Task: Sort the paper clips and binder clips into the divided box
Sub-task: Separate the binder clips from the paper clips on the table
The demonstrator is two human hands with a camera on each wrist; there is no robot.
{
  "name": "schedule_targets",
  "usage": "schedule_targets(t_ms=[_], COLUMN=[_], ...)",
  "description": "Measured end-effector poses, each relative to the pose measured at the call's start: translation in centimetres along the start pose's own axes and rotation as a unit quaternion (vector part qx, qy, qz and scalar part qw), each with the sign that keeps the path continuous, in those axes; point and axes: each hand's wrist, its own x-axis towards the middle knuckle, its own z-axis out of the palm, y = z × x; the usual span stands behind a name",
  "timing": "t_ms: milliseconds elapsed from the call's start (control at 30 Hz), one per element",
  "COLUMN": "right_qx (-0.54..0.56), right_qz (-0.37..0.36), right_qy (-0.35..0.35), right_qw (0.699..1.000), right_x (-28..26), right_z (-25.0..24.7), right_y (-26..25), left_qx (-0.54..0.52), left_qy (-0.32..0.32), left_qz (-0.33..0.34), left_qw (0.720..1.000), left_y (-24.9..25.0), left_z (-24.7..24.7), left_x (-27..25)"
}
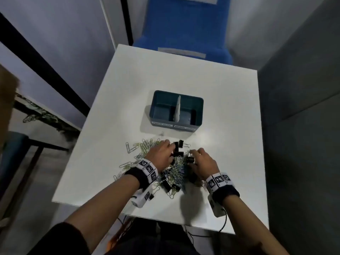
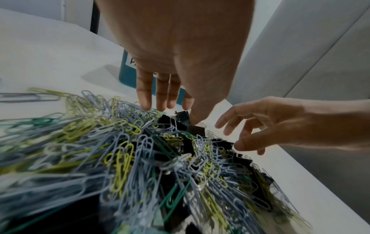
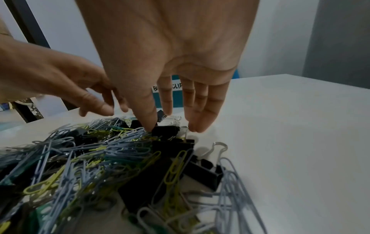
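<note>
A mixed pile of coloured paper clips and black binder clips lies on the white table, in front of the teal divided box. The box has a white divider and two labels on its near wall. My left hand hovers over the pile's left half, fingers straight; in the left wrist view its thumb touches a binder clip. My right hand is over the right half. In the right wrist view its thumb touches a binder clip. Neither hand holds a clip.
Both box compartments look bare inside. A blue chair stands beyond the table's far edge. Grey walls close in on the left and right. Loose paper clips spread to the left of the pile. Cables hang below the near edge.
</note>
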Motion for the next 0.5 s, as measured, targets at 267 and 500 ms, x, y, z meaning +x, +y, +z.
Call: schedule_targets(t_ms=[267, 500], right_qx=[0.010, 0.065], right_qz=[0.006, 0.019], right_qy=[0.013, 0.057], right_qw=[1.000, 0.996], right_x=[1.9, 2.7], right_z=[1.7, 2.1], right_y=[-1.0, -0.6], left_qx=[0.019, -0.041], left_qy=[-0.042, -0.026], left_qz=[-0.039, -0.043], left_qw=[0.998, 0.998], left_y=[0.0, 1.0], left_z=[0.8, 0.5], left_x=[4.0, 5.4])
